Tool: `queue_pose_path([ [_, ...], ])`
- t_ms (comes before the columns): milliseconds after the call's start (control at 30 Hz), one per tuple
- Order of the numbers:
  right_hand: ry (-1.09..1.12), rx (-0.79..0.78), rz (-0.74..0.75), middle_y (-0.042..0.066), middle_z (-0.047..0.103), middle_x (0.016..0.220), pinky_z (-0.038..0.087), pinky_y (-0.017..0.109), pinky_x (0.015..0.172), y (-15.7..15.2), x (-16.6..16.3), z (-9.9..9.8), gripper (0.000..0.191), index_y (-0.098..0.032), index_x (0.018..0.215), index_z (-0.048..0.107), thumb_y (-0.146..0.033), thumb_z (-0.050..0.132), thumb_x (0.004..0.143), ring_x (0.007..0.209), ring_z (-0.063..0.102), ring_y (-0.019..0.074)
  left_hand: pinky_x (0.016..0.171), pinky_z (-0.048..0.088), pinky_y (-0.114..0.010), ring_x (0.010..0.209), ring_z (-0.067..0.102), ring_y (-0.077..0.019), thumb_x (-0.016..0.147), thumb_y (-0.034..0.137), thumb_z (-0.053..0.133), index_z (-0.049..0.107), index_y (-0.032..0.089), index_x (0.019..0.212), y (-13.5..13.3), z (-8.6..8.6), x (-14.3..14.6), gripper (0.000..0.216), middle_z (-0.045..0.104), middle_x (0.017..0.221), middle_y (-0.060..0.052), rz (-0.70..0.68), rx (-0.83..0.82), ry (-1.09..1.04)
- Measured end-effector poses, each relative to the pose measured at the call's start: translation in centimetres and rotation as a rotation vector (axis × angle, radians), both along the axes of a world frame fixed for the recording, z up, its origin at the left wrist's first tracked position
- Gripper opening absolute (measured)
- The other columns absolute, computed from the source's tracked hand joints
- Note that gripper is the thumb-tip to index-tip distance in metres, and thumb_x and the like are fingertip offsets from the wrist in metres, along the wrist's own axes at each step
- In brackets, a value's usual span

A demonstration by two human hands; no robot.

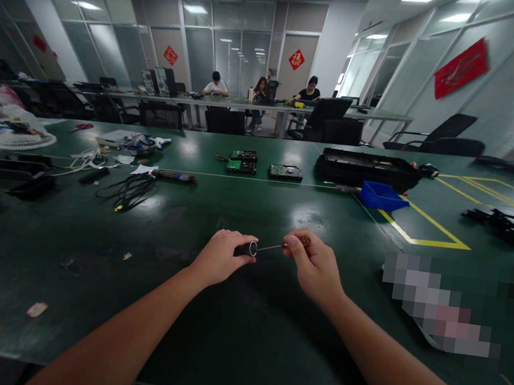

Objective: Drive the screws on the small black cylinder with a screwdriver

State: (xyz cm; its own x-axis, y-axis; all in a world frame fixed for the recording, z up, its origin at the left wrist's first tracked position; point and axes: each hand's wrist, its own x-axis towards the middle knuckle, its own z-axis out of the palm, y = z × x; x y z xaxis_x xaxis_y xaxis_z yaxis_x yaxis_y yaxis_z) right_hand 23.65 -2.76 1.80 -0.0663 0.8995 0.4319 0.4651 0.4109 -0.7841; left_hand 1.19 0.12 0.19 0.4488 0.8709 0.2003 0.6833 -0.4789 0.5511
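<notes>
My left hand point(224, 252) is closed around a small dark cylinder with a pale ring at its end point(253, 249), held just above the green table point(236, 348). In my right hand point(316, 265) is a screwdriver point(271, 247), its reddish handle mostly hidden by my fingers. The thin metal shaft points left, and its tip meets the ringed end of the cylinder. What the cylinder is, I cannot make out. Both forearms reach in from the table's near edge.
Hard drives point(287, 172) lie ahead, with a long black housing point(368, 169) and a blue bin point(383, 197) to their right. Coiled black cable point(131, 192) and a tool point(176, 176) lie left. A blurred-out object point(435, 307) is at right. Several people sit behind.
</notes>
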Motion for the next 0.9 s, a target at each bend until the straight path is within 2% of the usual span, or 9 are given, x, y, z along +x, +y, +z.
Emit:
queue_pose_path([
  [133, -0.042, 0.016, -0.065, 0.002, 0.07, 0.07, 0.047, 0.03, 0.063, 0.03, 0.06, 0.21, 0.03, -0.021, 0.088, 0.064, -0.044, 0.049, 0.098, 0.066, 0.067, 0.0188, 0.098, 0.04, -0.043, 0.104, 0.059, -0.0246, 0.084, 0.031, 0.074, 0.065, 0.029, 0.124, 0.02, -0.17, -0.08, 0.041, 0.069, 0.109, -0.003, -0.009, -0.012, 0.004],
  [300, 0.011, 0.038, -0.051, 0.003, 0.07, 0.073, 0.048, 0.03, 0.064, 0.0, 0.22, 0.16, 0.029, -0.021, 0.089, 0.064, -0.045, 0.049, 0.098, 0.067, 0.067, 0.0187, 0.098, 0.04, -0.043, 0.103, 0.059, -0.0246, 0.085, 0.033, 0.072, 0.065, 0.03, 0.125, 0.07, -0.37, -0.13, 0.041, 0.069, 0.108, -0.003, -0.021, -0.001, 0.009],
  [433, -0.036, 0.026, -0.022, 0.003, 0.07, 0.074, 0.048, 0.03, 0.063, -0.09, 0.15, 0.23, 0.029, -0.021, 0.09, 0.064, -0.044, 0.048, 0.098, 0.068, 0.067, 0.0191, 0.098, 0.041, -0.043, 0.103, 0.06, -0.0244, 0.085, 0.033, 0.072, 0.065, 0.029, 0.124, 0.09, -0.41, -0.16, 0.04, 0.069, 0.107, -0.004, -0.037, 0.005, 0.009],
  [900, -0.137, 0.033, -0.129, 0.001, 0.068, 0.066, 0.043, 0.03, 0.059, 0.17, 0.06, 0.71, 0.027, -0.022, 0.085, 0.063, -0.041, 0.049, 0.097, 0.06, 0.064, 0.0182, 0.096, 0.046, -0.04, 0.107, 0.06, -0.0244, 0.087, 0.03, 0.069, 0.066, 0.027, 0.121, -0.22, 0.05, -0.01, 0.035, 0.068, 0.113, -0.005, -0.03, -0.042, -0.043],
])
